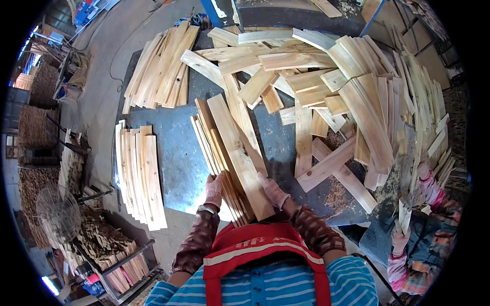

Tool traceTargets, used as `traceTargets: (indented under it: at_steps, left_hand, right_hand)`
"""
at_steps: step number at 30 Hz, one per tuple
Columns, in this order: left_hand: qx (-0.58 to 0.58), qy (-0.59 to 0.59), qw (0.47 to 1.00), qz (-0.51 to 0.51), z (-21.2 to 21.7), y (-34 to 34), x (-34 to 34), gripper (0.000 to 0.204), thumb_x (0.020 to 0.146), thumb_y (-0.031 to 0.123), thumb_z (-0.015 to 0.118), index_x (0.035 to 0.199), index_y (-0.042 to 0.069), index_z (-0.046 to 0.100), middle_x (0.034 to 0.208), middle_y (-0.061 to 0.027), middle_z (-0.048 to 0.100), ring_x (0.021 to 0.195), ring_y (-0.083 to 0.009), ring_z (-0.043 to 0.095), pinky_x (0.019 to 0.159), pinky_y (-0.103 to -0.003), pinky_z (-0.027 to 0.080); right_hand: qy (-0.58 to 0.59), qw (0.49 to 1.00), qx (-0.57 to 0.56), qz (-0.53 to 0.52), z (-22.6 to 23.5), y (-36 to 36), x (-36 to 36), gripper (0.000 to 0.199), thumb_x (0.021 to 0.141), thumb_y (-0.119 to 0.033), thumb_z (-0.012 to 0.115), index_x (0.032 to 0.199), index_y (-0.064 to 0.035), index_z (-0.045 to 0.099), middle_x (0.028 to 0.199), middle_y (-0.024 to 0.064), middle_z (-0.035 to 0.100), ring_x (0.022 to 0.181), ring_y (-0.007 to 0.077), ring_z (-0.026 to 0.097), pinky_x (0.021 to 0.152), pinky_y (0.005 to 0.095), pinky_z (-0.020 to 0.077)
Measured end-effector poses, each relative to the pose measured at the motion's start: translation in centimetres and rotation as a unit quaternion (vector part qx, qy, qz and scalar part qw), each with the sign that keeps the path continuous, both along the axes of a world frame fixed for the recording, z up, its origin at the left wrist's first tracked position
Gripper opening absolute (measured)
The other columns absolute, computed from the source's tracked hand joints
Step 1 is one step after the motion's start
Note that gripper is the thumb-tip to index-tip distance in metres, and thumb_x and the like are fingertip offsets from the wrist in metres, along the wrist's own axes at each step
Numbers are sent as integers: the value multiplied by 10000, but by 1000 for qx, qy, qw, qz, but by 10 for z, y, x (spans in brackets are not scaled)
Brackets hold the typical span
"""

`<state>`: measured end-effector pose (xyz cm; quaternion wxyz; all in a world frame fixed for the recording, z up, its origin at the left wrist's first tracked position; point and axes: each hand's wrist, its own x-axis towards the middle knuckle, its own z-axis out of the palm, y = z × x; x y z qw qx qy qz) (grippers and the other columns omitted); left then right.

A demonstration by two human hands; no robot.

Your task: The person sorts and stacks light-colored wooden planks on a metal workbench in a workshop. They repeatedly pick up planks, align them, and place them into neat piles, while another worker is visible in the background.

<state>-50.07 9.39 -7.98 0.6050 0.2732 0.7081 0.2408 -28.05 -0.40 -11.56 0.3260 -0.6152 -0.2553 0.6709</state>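
Both gloved hands clasp a bundle of pale, flat wooden slats (pixel 229 153) at its near end: the left hand (pixel 214 189) squares the left edges, while the right hand (pixel 273 191) grips the right side, keeping it aligned on the dark metal table (pixel 173 148).

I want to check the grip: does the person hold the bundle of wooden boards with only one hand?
No, both gloved hands grip it: the left hand on its left side and the right hand on its right side of the bundle of boards.
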Motion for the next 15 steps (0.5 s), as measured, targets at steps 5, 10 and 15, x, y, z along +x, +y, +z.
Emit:
traceTargets:
  at_steps: [5, 10, 15]
  left_hand:
    - [52, 33, 998, -2, -12, -7, -6, 362, 914, 256, 670, 1154, -4, 593, 999, -83, 667, 873, -183, 612, 745, -340, 503]
    - [33, 75, 996, -16, -3, -4, 3, 346, 914, 261, 684, 1071, -26, 569, 927, -66, 615, 822, -178, 549, 729, -350, 479]
    - [65, 95, 993, -22, -12, 6, 0, 396, 896, 264, 709, 1136, -15, 561, 910, -61, 609, 826, -175, 538, 734, -345, 475]
  right_hand:
    - [-226, 921, -52, 313, 22, 15, -21, 619, 1026, -516, 356, 1132, 15, 657, 959, 244, 702, 967, 440, 657, 906, 463, 499]
    - [-395, 882, 69, 246, 61, 49, -7, 492, 940, -469, 530, 1144, -36, 646, 1049, 216, 689, 1018, 392, 654, 916, 483, 502]
    - [-522, 842, 110, 74, 37, 84, -2, 560, 805, -317, 644, 1314, -112, 531, 1179, 188, 637, 1058, 403, 620, 912, 478, 497]
